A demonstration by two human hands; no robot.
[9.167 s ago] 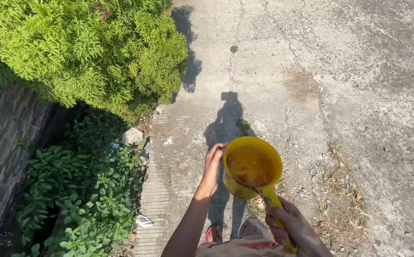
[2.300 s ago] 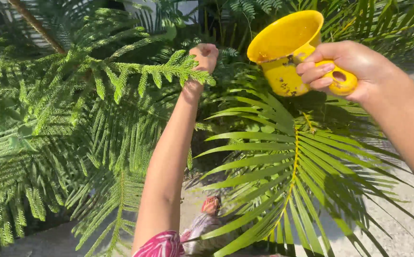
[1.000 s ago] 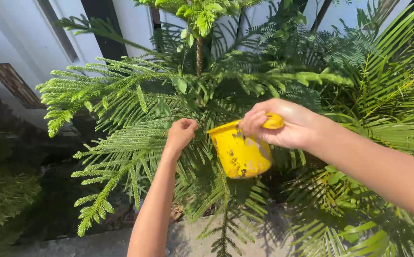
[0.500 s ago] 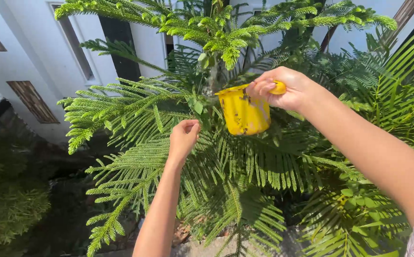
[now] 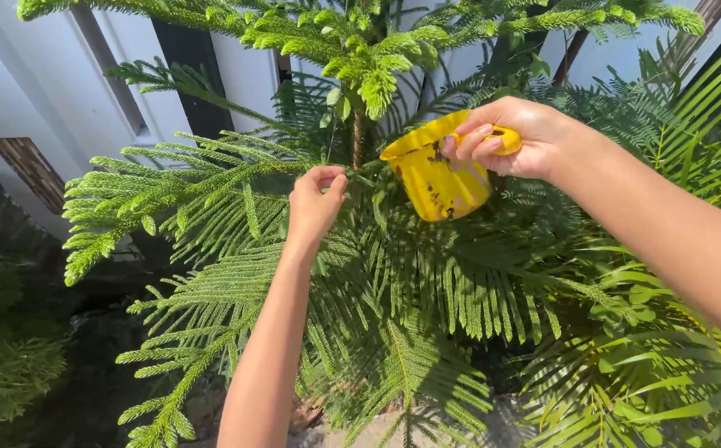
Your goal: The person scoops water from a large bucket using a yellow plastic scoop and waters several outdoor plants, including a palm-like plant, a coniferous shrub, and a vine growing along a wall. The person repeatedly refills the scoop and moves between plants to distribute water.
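My right hand (image 5: 516,138) grips the handle of a yellow plastic scoop (image 5: 439,177) with dark dirt spots, tipped toward the thin trunk (image 5: 358,139) of a small pine-like tree. My left hand (image 5: 315,202) is raised beside the scoop, fingers pinched on a green branch (image 5: 236,170) near the trunk. Soft needle fronds spread out below and around both hands.
A palm-like plant (image 5: 667,348) with long leaflets fills the right side. A white wall (image 5: 37,99) with dark window openings stands behind on the left. A low bushy shrub (image 5: 4,373) sits at lower left, and pale ground (image 5: 377,427) shows beneath the fronds.
Since the earliest frame I have gone from the concrete path to the tree. In the last second both hands rose higher toward the trunk and the scoop tilted more.
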